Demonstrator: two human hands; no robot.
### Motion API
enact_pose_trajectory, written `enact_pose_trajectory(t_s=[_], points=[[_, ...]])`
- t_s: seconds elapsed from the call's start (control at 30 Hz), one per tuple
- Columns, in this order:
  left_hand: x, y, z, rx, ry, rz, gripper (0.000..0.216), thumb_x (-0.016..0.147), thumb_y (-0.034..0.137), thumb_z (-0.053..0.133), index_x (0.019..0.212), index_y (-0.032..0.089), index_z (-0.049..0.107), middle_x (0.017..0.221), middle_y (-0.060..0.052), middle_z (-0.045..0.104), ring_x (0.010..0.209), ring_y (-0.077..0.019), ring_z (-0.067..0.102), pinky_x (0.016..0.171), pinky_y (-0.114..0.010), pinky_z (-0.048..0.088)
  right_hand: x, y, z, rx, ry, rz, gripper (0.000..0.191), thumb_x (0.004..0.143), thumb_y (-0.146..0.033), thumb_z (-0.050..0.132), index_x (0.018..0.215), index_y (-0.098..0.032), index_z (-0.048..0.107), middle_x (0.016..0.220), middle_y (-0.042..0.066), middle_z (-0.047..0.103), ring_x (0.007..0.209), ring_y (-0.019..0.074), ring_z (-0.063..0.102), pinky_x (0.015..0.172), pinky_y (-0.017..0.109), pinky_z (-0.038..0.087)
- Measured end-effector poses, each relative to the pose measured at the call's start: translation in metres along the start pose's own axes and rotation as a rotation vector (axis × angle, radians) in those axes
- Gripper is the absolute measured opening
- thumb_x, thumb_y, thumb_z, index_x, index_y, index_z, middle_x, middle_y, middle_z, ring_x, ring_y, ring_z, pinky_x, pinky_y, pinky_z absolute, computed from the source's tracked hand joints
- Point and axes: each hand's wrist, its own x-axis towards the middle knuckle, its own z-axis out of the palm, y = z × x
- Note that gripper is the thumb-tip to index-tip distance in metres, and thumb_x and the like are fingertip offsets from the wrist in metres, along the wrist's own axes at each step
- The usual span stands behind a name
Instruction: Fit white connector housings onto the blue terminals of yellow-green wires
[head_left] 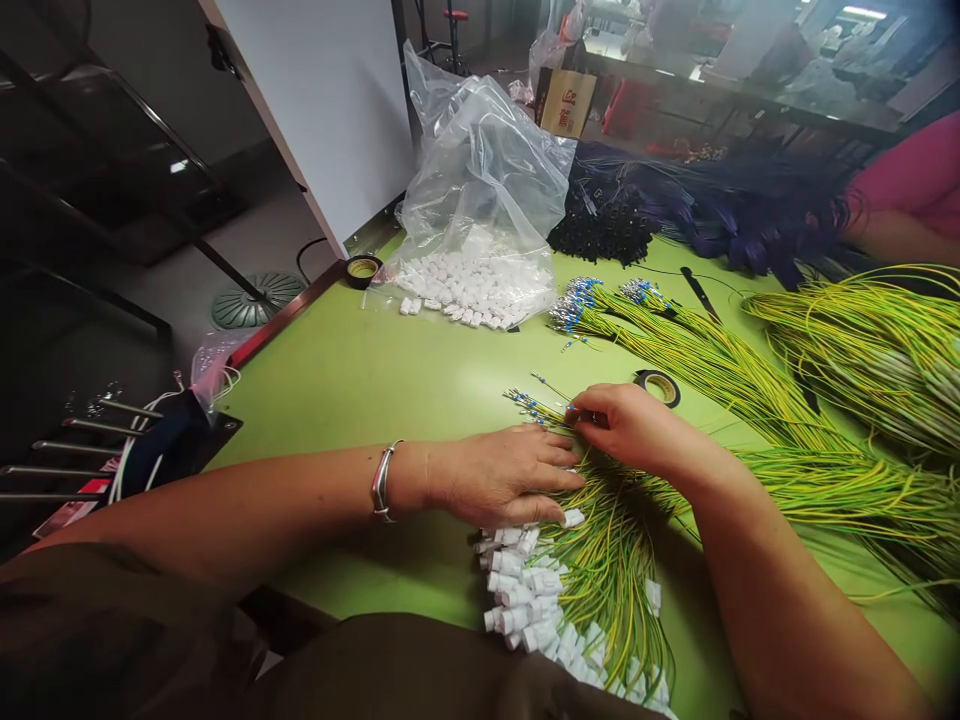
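My left hand lies on a bundle of yellow-green wires, fingers closed round a small white connector at their tips. My right hand pinches the blue-tipped end of one wire from the same bundle. Several finished wires with white connectors lie fanned out below my hands. A silver bangle is on my left wrist.
A clear plastic bag of white connectors sits at the back of the green table. More yellow-green wire bundles fill the right side, with two tape rolls and black and purple wires. Another person's pink sleeve is at far right.
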Motion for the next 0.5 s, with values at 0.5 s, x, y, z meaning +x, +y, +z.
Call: enact_pose_trajectory(t_s=[0.5], points=[[0.000, 0.001, -0.002, 0.075, 0.058, -0.022, 0.026, 0.089, 0.037, 0.051, 0.105, 0.020, 0.062, 0.099, -0.011, 0.066, 0.100, -0.0223, 0.058, 0.090, -0.037, 0.045, 0.002, 0.018, -0.004, 0.051, -0.163, 0.216, 0.022, 0.079, -0.036, 0.058, 0.069, -0.018, 0.066, 0.062, 0.000, 0.062, 0.055, 0.0120, 0.050, 0.052, 0.024, 0.032]])
